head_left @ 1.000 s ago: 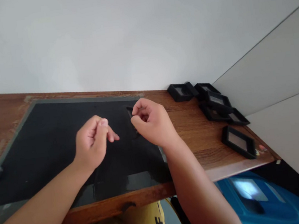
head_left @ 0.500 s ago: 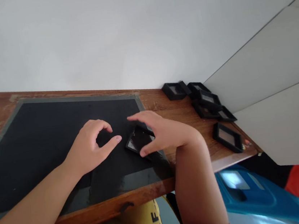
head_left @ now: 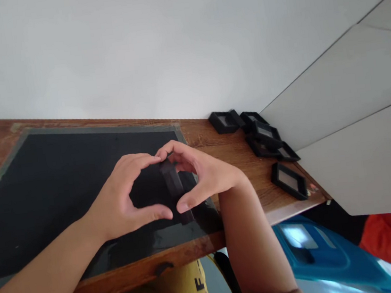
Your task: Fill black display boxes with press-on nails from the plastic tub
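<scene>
Two hands meet over the black mat's (head_left: 62,191) near right corner, close to the table's (head_left: 224,147) front edge. Left hand (head_left: 120,203) and right hand (head_left: 208,176) pinch a small black frame (head_left: 171,180) between thumbs and forefingers, held edge-on. Mat lies bare to the left. Farther right, loose black frames (head_left: 266,140) crowd the wall corner.

The large dark rectangular mat (head_left: 60,182) lies on the brown wooden table (head_left: 231,149) — a cluster of small black square frames (head_left: 262,138) sits to its right, by the wall.
</scene>
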A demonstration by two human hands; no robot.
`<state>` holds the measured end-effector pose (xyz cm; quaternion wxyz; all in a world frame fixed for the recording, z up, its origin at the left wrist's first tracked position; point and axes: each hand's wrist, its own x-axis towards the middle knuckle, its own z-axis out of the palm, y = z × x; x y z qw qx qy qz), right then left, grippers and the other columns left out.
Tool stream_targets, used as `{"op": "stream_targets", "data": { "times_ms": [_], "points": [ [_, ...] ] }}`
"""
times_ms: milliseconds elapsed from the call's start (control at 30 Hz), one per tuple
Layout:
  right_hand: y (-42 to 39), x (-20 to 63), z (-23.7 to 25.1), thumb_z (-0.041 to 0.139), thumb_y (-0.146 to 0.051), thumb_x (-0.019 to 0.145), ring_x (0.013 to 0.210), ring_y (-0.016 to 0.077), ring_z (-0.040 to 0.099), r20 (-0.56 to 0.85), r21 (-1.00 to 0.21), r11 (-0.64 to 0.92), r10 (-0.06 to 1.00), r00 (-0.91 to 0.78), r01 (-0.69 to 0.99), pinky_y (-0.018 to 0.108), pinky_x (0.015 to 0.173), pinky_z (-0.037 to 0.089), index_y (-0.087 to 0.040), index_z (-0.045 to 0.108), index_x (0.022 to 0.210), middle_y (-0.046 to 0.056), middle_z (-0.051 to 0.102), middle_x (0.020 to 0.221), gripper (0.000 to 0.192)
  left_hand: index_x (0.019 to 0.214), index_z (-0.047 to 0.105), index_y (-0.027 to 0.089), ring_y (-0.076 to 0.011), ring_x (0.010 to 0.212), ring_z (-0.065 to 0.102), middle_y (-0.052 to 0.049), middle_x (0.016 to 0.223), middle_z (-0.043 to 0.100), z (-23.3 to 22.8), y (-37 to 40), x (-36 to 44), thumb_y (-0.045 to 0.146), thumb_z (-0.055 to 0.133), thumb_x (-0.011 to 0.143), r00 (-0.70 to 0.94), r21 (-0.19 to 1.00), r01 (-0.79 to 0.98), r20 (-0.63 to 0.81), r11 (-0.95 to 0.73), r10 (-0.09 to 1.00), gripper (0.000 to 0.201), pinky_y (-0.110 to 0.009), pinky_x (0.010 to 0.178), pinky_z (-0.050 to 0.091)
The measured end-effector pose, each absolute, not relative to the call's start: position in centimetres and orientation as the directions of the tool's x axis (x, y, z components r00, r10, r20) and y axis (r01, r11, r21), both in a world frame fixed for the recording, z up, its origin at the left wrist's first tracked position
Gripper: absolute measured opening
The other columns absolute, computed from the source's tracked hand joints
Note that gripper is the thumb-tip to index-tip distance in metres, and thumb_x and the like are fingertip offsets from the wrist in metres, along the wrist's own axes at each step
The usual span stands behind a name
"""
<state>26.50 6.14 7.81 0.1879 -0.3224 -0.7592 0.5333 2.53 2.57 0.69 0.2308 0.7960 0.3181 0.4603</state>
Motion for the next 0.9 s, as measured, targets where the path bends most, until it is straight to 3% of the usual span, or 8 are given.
{"op": "stream_targets", "data": {
  "times_ms": [133, 267, 367, 467, 533, 600, 733, 900],
  "points": [
    [5.9, 24.4, 5.4, 0.103, -0.04, 0.049, 0.101, 0.0158, 0.061, 0.107, -0.994, 0.073, 0.641, -0.76, -0.078, 0.031, 0.087, 0.054, -0.028, 0.049, 0.116, 0.001, 0.056, 0.119, 0.087, 0.132, 0.056, 0.03, -0.0318, 0.124, 0.062, -0.011, 0.131, 0.066, 0.8, 1.9, 3.0, 0.065, 0.093, 0.069, 0.232, 0.617, 0.282, 0.7, -0.735, 0.676, 0.081, -0.049, 0.107, 0.053],
    [4.9, 22.2, 3.6, 0.101, -0.054, 0.043, 0.088, 0.0143, 0.057, 0.195, -0.968, 0.005, 0.642, -0.741, -0.25, 0.028, 0.072, 0.05, -0.029, 0.044, 0.112, 0.001, 0.054, 0.112, 0.093, 0.126, 0.055, 0.03, -0.03, 0.112, 0.064, -0.009, 0.121, 0.066, 0.6, 1.7, 3.3, 0.079, 0.093, 0.052, 0.142, 0.626, 0.24, 0.733, -0.742, 0.665, 0.097, -0.047, 0.098, 0.055],
    [4.3, 21.2, 2.8, 0.099, -0.063, 0.04, 0.089, 0.0156, 0.054, 0.248, -0.947, 0.024, 0.69, -0.68, -0.321, 0.029, 0.073, 0.047, -0.029, 0.045, 0.106, 0.001, 0.052, 0.109, 0.092, 0.125, 0.053, 0.029, -0.0288, 0.103, 0.065, -0.009, 0.116, 0.065, 0.7, 1.7, 3.4, 0.095, 0.079, 0.048, 0.133, 0.588, 0.234, 0.77, -0.774, 0.625, 0.104, -0.048, 0.093, 0.055],
    [3.8, 20.2, 2.4, 0.1, -0.063, 0.036, 0.091, 0.0164, 0.051, 0.31, -0.931, 0.089, 0.706, -0.636, -0.355, 0.031, 0.078, 0.046, -0.028, 0.047, 0.103, 0.0, 0.052, 0.107, 0.092, 0.112, 0.053, 0.028, -0.0262, 0.096, 0.064, -0.007, 0.103, 0.066, 1.2, 1.4, 3.4, 0.096, 0.053, 0.077, 0.093, 0.55, 0.3, 0.797, -0.78, 0.597, 0.077, -0.046, 0.089, 0.053],
    [3.5, 19.6, 2.2, 0.1, -0.063, 0.031, 0.089, 0.0157, 0.049, 0.373, -0.912, 0.152, 0.691, -0.619, -0.38, 0.031, 0.077, 0.044, -0.028, 0.048, 0.101, -0.001, 0.051, 0.103, 0.094, 0.103, 0.052, 0.027, -0.0244, 0.093, 0.063, -0.005, 0.095, 0.066, 1.6, 1.2, 3.3, 0.078, 0.043, 0.099, 0.081, 0.524, 0.352, 0.809, -0.776, 0.583, 0.052, -0.045, 0.087, 0.051],
    [3.3, 19.0, 2.2, 0.1, -0.063, 0.027, 0.085, 0.0153, 0.049, 0.389, -0.91, 0.187, 0.696, -0.604, -0.371, 0.031, 0.076, 0.045, -0.028, 0.045, 0.096, -0.002, 0.05, 0.099, 0.095, 0.101, 0.053, 0.027, -0.0238, 0.092, 0.063, -0.005, 0.092, 0.067, 1.8, 1.1, 3.2, 0.055, 0.039, 0.11, 0.107, 0.457, 0.412, 0.835, -0.788, 0.54, 0.032, -0.045, 0.089, 0.05],
    [3.1, 18.2, 2.0, 0.1, -0.06, 0.02, 0.079, 0.0149, 0.051, 0.318, -0.938, 0.154, 0.74, -0.593, -0.311, 0.034, 0.075, 0.049, -0.029, 0.039, 0.09, -0.004, 0.051, 0.093, 0.098, 0.105, 0.056, 0.028, -0.0253, 0.096, 0.063, -0.006, 0.098, 0.07, 1.7, 1.3, 2.7, 0.036, 0.036, 0.109, 0.176, 0.309, 0.525, 0.873, -0.793, 0.456, 0.022, -0.046, 0.093, 0.049],
    [2.8, 17.6, 0.1, 0.1, -0.065, 0.011, 0.081, 0.0182, 0.054, 0.35, -0.93, 0.237, 0.805, -0.479, -0.282, 0.039, 0.08, 0.053, -0.028, 0.038, 0.083, -0.004, 0.05, 0.088, 0.102, 0.105, 0.063, 0.028, -0.0264, 0.096, 0.063, -0.006, 0.098, 0.072, 1.1, 1.2, 2.5, 0.026, 0.052, 0.1, 0.196, 0.23, 0.533, 0.902, -0.814, 0.384, 0.013, -0.045, 0.091, 0.048]
  ]
}}
